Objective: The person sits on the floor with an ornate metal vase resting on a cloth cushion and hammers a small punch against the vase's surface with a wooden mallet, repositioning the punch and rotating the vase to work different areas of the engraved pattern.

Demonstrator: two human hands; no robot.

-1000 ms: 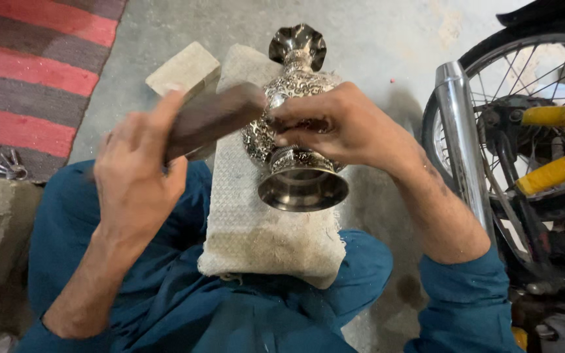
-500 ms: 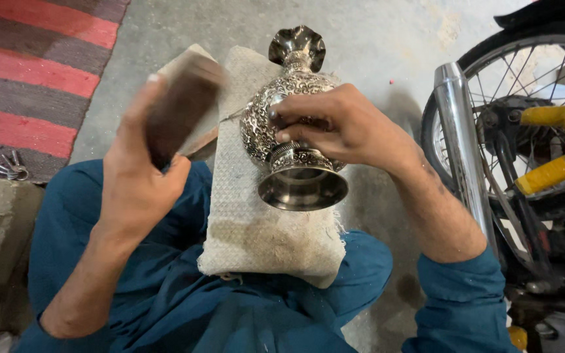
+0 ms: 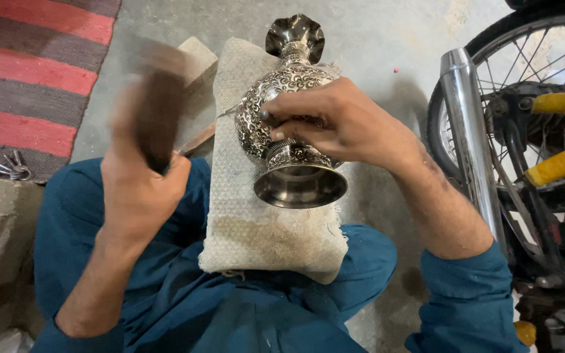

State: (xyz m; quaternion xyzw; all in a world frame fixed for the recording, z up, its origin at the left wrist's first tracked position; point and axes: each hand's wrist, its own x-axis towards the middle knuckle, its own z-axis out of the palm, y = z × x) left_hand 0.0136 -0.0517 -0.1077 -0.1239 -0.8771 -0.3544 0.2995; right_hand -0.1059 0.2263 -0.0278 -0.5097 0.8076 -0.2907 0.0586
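Wood block, gripped in left hand, has swung upright since before, blurred, at nine o'clock of engraved metal vase; right hand fingers still clasp vase.

**Lighting OK, motion blur on your left side**

Even, soft daylight, no hard shadows. Faint shade falls on the concrete floor right of the vase. Your left hand and the dark block in it are smeared by motion blur; edges unreadable. Your right hand is sharp. Mild glare on the vase's polished foot and on the chrome exhaust pipe. Slight wide-angle stretch at the frame corners.
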